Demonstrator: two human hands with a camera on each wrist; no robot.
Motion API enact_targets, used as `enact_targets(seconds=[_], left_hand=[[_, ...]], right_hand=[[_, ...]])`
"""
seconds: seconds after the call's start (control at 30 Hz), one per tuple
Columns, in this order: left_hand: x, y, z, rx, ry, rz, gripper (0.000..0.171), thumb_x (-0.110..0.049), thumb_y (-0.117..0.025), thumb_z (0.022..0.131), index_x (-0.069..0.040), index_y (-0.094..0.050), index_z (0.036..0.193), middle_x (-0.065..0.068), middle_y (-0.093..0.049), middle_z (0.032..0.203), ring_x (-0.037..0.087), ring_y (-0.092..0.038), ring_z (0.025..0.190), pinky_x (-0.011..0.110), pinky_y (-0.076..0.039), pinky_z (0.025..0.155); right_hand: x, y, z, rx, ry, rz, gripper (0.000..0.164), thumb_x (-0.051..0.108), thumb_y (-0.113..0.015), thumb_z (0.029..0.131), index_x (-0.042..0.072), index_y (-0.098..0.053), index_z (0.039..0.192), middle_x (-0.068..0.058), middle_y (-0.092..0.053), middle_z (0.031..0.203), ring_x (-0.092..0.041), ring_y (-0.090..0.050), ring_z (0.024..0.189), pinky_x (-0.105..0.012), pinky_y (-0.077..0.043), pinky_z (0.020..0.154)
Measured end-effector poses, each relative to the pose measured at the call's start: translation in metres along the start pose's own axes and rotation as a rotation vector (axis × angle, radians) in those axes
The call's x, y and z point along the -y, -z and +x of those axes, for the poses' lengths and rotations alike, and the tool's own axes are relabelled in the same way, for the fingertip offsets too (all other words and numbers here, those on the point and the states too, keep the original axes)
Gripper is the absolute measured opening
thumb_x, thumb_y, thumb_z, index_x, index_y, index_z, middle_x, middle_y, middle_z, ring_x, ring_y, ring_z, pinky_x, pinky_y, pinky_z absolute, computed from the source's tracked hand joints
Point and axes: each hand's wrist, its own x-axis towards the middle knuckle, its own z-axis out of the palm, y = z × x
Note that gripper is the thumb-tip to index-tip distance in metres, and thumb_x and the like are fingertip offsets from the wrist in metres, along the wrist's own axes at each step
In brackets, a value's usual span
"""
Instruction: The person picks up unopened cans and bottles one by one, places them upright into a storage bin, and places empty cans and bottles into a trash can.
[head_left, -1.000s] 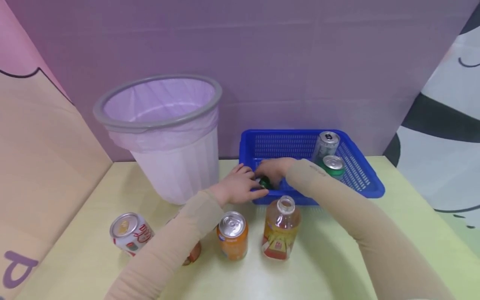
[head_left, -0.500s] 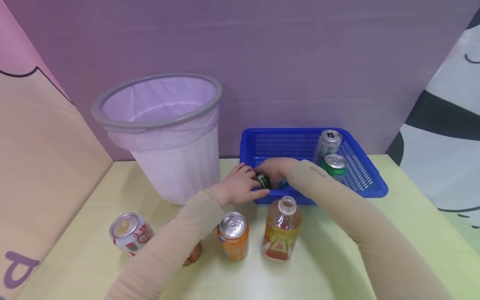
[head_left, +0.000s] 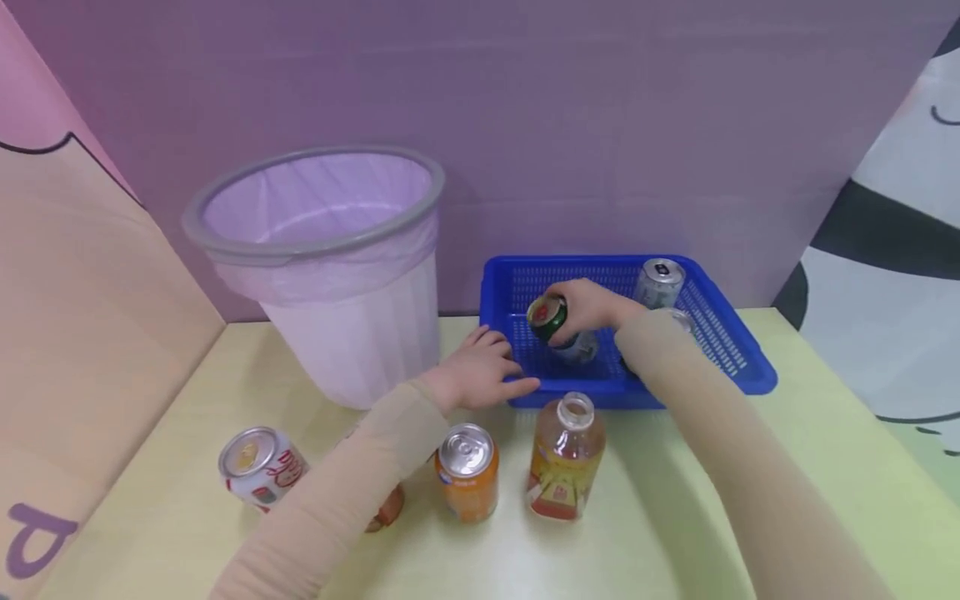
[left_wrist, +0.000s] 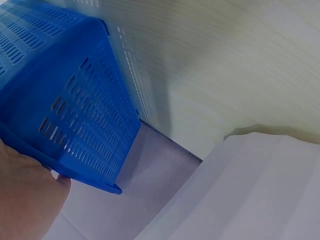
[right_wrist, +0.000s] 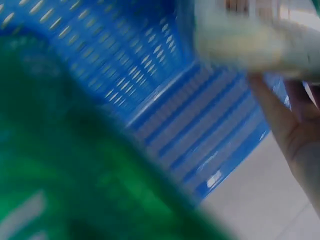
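Over a blue perforated plastic basket [head_left: 497, 292] on a pale wood-grained surface [head_left: 150, 517], a person's right hand [head_left: 588, 306] gripped a tilted, dark green cylindrical container [head_left: 551, 321] in the head view; the left hand [head_left: 480, 372], fingers spread, rested at the near-left corner. The left wrist view showed that hand against the rim. In the right wrist view, blur veiled the grip beside a green object [right_wrist: 75, 140].

blue basket [head_left: 493, 304]: glossy plastic | orange can [head_left: 469, 487]: shiny metal | bottle [head_left: 564, 467]: clear plastic | 2 sleeves [head_left: 330, 500]: matt cloth
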Motion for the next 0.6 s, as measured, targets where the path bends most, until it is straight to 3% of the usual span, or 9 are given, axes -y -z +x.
enact_targets(seconds=[0.13, 0.33, 0.47, 0.6], left_hand=[[0.004, 0.001, -0.001, -0.008, 0.010, 0.011, 0.052, -0.057, -0.034, 0.097, -0.022, -0.067, 0.119, 0.007, -0.055, 0.132, 0.028, -0.034, 0.135, 0.048, -0.009, 0.119], [0.006, -0.001, 0.001, -0.016, 0.013, 0.016, 0.052, -0.057, -0.035, 0.097, -0.022, -0.067, 0.118, 0.007, -0.055, 0.133, 0.028, -0.034, 0.135, 0.048, -0.010, 0.119], [0.007, -0.002, 0.001, -0.015, 0.015, 0.022, 0.052, -0.057, -0.035, 0.097, -0.022, -0.067, 0.118, 0.007, -0.056, 0.132, 0.028, -0.034, 0.135, 0.048, -0.010, 0.119], [0.007, -0.003, 0.002, -0.014, 0.016, 0.018, 0.053, -0.057, -0.034, 0.097, -0.022, -0.067, 0.118, 0.005, -0.056, 0.130, 0.028, -0.034, 0.135, 0.048, -0.010, 0.119]], right_hand=[[-0.004, 0.019, -0.004, -0.065, -0.130, 0.076, 0.071, 0.030, -0.083, 0.069, -0.003, -0.052, 0.125, -0.018, -0.063, 0.110, -0.030, -0.061, 0.097, -0.045, -0.051, 0.084], [0.000, 0.042, -0.007, -0.148, -0.251, 0.032, 0.073, 0.032, -0.079, 0.072, -0.006, -0.049, 0.127, -0.023, -0.060, 0.111, -0.034, -0.060, 0.097, -0.048, -0.051, 0.083], [0.001, 0.044, -0.010, -0.174, -0.331, 0.031, 0.079, 0.029, -0.077, 0.075, -0.009, -0.041, 0.134, -0.029, -0.052, 0.125, -0.040, -0.054, 0.108, -0.052, -0.048, 0.090], [-0.003, 0.039, -0.013, -0.204, -0.384, 0.051, 0.073, 0.024, -0.075, 0.077, -0.009, -0.042, 0.133, -0.029, -0.050, 0.129, -0.041, -0.051, 0.113, -0.052, -0.047, 0.093]])
